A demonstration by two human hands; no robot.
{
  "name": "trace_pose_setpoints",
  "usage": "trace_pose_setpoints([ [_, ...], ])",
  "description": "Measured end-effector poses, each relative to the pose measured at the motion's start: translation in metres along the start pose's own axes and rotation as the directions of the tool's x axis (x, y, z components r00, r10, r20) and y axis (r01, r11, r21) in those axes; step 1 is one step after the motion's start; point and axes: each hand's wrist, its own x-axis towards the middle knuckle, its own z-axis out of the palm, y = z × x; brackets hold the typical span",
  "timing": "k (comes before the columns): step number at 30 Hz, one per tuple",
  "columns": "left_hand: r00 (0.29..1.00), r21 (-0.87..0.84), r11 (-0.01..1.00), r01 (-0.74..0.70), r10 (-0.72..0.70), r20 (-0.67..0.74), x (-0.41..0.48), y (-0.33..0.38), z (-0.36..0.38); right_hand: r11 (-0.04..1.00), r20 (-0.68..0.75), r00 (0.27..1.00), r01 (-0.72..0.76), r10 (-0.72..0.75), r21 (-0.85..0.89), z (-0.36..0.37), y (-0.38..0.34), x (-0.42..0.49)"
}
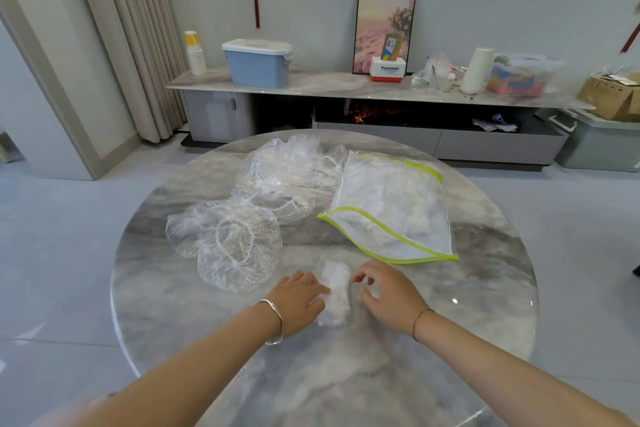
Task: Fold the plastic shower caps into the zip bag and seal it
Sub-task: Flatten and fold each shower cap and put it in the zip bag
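A folded shower cap (335,291) lies as a narrow white strip on the round marble table (485,288), between my hands. My left hand (298,302) presses its left side with fingers laid on it. My right hand (388,291) hovers just right of it, fingers loosely curled, holding nothing. An unfolded clear cap (225,243) lies to the left. More clear caps form a heap (287,177) behind it. The zip bag (394,208) with a green-yellow zip lies at the right, its mouth open toward me, with folded caps inside.
Beyond the table runs a low cabinet (346,87) with a blue lidded box (258,62), stacked paper cups (195,52), a framed picture (384,31) and other clutter. Curtains (138,45) hang at the left. Grey floor surrounds the table.
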Motion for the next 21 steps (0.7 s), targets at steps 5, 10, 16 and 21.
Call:
trace_pose_setpoints([
  [5,1.0,0.011,1.0,-0.009,0.009,0.01,-0.002,-0.002,0.002,0.914,0.254,0.941,0.293,-0.224,-0.28,0.015,-0.003,-0.007],
  [10,0.996,0.085,0.992,-0.091,0.092,-0.007,-0.003,-0.005,0.004,0.929,0.242,0.946,0.273,-0.214,-0.248,0.021,0.006,-0.005],
  [16,0.997,-0.029,0.998,-0.052,0.05,-0.055,0.003,-0.01,0.008,0.986,0.126,0.984,0.136,-0.123,-0.099,0.03,0.005,0.003],
  [21,0.977,-0.265,0.957,0.119,-0.16,-0.141,0.011,-0.005,0.009,0.939,0.087,0.98,-0.194,0.177,0.283,0.031,-0.005,0.006],
])
